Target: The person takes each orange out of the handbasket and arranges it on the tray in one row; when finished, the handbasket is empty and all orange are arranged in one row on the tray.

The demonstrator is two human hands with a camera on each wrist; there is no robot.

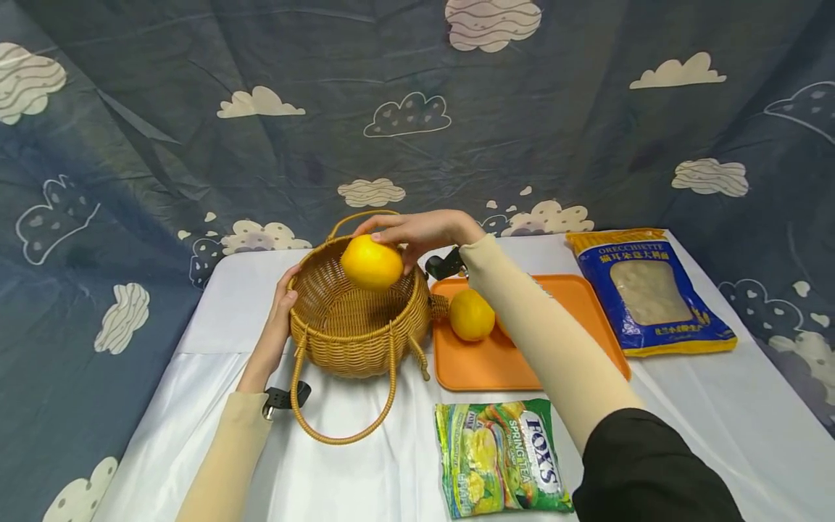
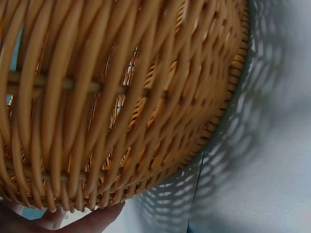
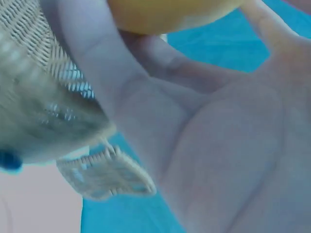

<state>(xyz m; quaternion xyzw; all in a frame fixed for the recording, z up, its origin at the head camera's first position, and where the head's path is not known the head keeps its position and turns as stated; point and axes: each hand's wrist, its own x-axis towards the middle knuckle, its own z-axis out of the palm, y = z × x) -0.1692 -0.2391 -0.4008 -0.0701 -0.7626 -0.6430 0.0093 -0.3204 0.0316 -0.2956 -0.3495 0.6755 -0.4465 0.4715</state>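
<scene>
A yellow-orange fruit, apparently an orange (image 1: 372, 263), is held by my right hand (image 1: 424, 233) over the mouth of a wicker basket (image 1: 352, 354). Thumb and fingers grip it from the right and above. In the right wrist view the lower side of the orange (image 3: 170, 14) shows beyond the palm (image 3: 228, 145). My left hand (image 1: 277, 319) holds the basket's left rim. Seen from the left wrist, its fingertips (image 2: 104, 215) lie against the rim of the woven wall (image 2: 121, 97). The basket's front handle (image 1: 346, 438) hangs down onto the white cloth.
An orange tray (image 1: 483, 370) right of the basket bears another round orange fruit (image 1: 472, 315), with more partly hidden behind my right forearm. A green candy bag (image 1: 502, 458) lies in front. A blue orecchiette bag (image 1: 652, 290) lies at the far right. A dark cloud-patterned curtain (image 1: 313, 159) hangs behind.
</scene>
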